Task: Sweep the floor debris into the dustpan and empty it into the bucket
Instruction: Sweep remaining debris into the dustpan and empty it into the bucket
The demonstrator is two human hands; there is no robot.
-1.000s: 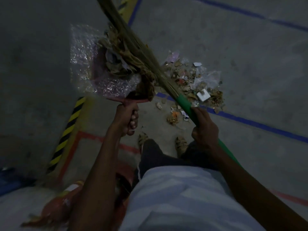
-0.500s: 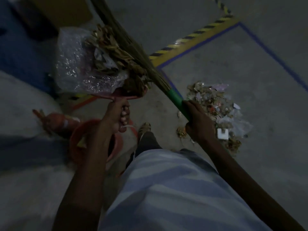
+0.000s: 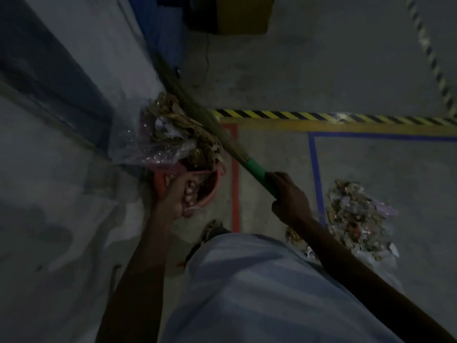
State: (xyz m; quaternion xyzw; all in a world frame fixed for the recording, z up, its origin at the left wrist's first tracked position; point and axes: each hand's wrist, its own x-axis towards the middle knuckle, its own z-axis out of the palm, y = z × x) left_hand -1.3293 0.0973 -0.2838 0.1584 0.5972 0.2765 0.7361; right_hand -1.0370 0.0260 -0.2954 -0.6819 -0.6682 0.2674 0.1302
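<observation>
My left hand (image 3: 176, 194) grips the handle of a red dustpan (image 3: 148, 125) heaped with dry leaves, paper scraps and clear bubble wrap (image 3: 138, 147). The loaded pan hangs over an orange-red bucket (image 3: 214, 186), whose rim shows just under it. My right hand (image 3: 288, 196) holds the green handle of a straw broom (image 3: 254, 167); its bristles (image 3: 195, 110) press against the load on the pan. A pile of mixed debris (image 3: 356, 216) lies on the floor at the right, behind my right forearm.
A grey wall with a dark blue band (image 3: 61, 78) runs along the left. Yellow-black hazard tape (image 3: 321, 117), a red floor line (image 3: 235, 179) and a blue line (image 3: 315, 174) mark the concrete floor. A cardboard box (image 3: 242, 16) stands at the top. My foot (image 3: 212, 230) is near the bucket.
I have turned left: the debris pile slid to the right of view. The loaded dustpan, broom still pressed on it, moved over the bucket, which is now under the pan.
</observation>
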